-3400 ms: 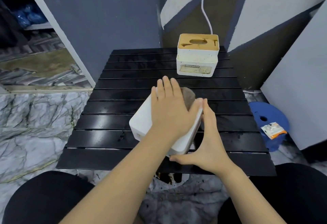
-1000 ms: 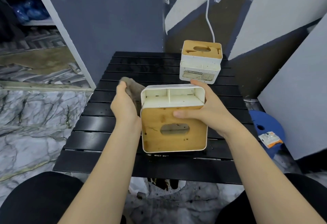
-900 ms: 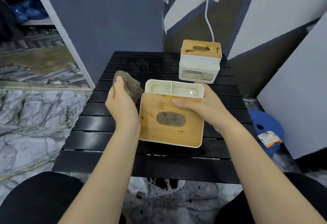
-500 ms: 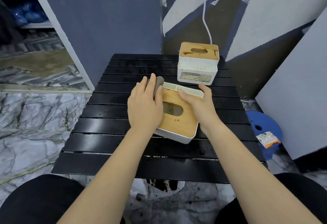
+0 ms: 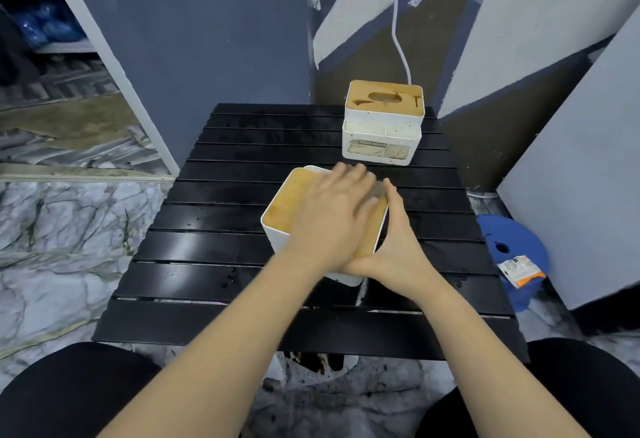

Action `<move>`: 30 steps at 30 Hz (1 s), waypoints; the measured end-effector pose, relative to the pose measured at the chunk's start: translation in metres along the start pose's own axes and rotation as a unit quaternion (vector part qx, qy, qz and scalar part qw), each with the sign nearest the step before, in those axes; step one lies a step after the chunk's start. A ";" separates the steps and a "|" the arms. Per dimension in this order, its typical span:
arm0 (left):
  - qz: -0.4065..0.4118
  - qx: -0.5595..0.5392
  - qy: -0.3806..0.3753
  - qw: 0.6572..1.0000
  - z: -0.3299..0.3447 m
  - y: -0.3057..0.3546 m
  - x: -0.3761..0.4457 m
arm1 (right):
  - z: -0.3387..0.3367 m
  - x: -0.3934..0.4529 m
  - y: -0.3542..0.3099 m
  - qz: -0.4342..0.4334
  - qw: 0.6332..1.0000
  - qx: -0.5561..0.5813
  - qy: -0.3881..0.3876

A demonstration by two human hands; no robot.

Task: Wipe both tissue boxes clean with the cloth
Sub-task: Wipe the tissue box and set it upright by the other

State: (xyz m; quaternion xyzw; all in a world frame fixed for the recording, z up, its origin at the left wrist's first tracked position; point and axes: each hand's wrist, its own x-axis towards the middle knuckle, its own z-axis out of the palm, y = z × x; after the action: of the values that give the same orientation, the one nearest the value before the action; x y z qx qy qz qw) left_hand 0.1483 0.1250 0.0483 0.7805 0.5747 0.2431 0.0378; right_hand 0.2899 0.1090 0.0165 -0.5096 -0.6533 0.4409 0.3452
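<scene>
The near tissue box [image 5: 289, 200], white with a wooden lid, lies slightly turned in the middle of the black slatted table [image 5: 207, 250]. My left hand [image 5: 332, 216] lies flat on its lid with straight, motion-blurred fingers and presses the grey cloth [image 5: 380, 189], of which only a small bit shows past the fingertips. My right hand [image 5: 394, 250] braces the box's near right corner, thumb stretched up along the right edge. The second tissue box [image 5: 382, 126], white with a wooden lid and a label, stands upright at the table's far right.
A blue stool [image 5: 509, 247] carrying a small packet [image 5: 519, 269] stands right of the table. A white cable [image 5: 398, 39] hangs down the wall behind the far box. My knees are at the table's near edge. Marble floor lies to the left.
The near box was turned from its underside to lid up and set down. My left hand carried the cloth from the box's left side onto the lid and across it to the right.
</scene>
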 end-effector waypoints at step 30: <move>-0.425 -0.468 0.257 0.731 0.035 0.041 -0.109 | 0.049 -0.020 -0.023 -0.049 0.896 -0.392 0.203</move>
State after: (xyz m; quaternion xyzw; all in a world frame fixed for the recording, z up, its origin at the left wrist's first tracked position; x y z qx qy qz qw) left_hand 0.1750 0.0192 -0.0051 0.2457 0.6479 0.6312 0.3485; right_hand 0.2423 0.0763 0.0194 -0.6498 -0.7127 0.0184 0.2635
